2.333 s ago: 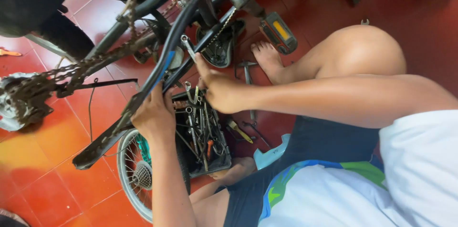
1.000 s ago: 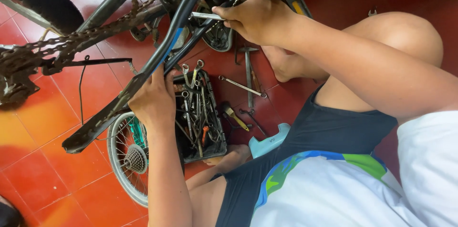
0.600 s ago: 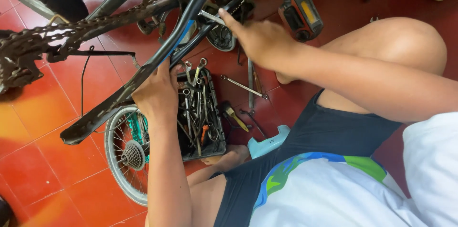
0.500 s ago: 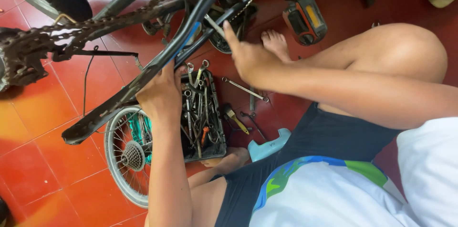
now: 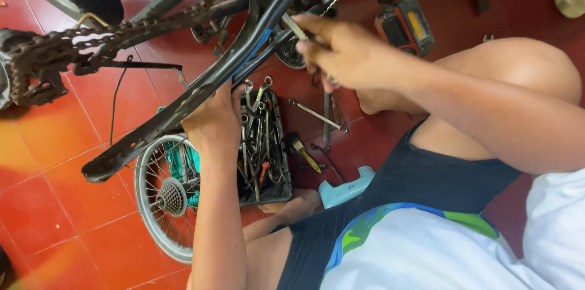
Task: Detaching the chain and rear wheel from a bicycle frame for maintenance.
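Black bicycle frame (image 5: 201, 92) slants above the red floor, a slim silver tool (image 5: 294, 25) against it

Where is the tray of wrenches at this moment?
Head view, lower centre: the tool tray sits on the red floor, just right of the loose wheel and below the left hand.

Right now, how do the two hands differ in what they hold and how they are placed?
The left hand wraps around the dark bicycle frame tube from below, fist closed; the right hand pinches a slim metal tool between its fingers. The left hand sits lower, just above the tray of wrenches; the right hand is higher, near the frame's junction. Both are bare and touch the bicycle area.
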